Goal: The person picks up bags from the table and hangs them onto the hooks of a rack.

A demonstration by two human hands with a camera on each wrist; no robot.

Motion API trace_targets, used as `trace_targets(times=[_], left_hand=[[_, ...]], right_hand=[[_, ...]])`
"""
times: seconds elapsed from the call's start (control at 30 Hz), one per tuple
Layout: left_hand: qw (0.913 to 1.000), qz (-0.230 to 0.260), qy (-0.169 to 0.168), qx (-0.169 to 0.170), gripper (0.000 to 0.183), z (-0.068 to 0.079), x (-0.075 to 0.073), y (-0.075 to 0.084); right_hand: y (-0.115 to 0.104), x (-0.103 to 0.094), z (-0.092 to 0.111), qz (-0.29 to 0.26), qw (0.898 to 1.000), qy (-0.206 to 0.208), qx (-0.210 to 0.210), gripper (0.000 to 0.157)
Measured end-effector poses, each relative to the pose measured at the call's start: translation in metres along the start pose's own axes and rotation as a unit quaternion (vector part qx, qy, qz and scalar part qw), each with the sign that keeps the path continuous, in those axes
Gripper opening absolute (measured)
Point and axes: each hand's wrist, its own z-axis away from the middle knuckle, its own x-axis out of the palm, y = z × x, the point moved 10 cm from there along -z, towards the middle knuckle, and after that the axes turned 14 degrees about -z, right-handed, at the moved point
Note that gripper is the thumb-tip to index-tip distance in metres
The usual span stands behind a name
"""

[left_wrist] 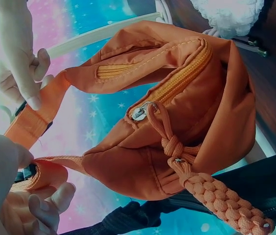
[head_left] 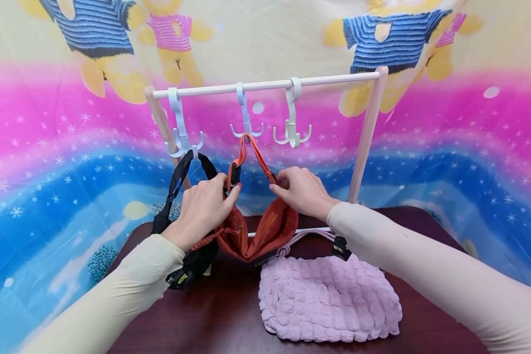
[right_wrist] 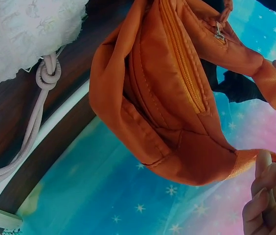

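Note:
An orange waist bag (head_left: pixel 274 231) hangs below the middle white hook (head_left: pixel 244 110), the loop of its strap (head_left: pixel 261 157) at the hook's prongs. My left hand (head_left: pixel 203 206) grips the strap's left side by a black buckle, thumb over the webbing. On the other side, my right hand (head_left: pixel 303 189) pinches the strap just above the bag's body. The left wrist view shows the yellow-orange zipper (left_wrist: pixel 184 76) and a braided cord pull (left_wrist: pixel 226 196) dangling from its slider. Part of the bag's left end is hidden behind my left hand in the head view.
A black bag hangs by its strap (head_left: pixel 177 179) from the left hook (head_left: pixel 180 123). Another hook (head_left: pixel 292 110) sits further right on the rack's bar (head_left: pixel 336 80). A puffy pink bag (head_left: pixel 327 300) lies on the dark table (head_left: pixel 221 314), in front of the rack.

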Motion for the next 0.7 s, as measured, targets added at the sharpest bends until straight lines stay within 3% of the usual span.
trace_targets(times=[0.7], left_hand=[[1.0, 0.001, -0.008, -0.003, 0.038, -0.0004, 0.0, -0.0023]], right_hand=[[0.0013, 0.0023, -0.0017, 0.003, 1.0, -0.005, -0.009, 0.02]])
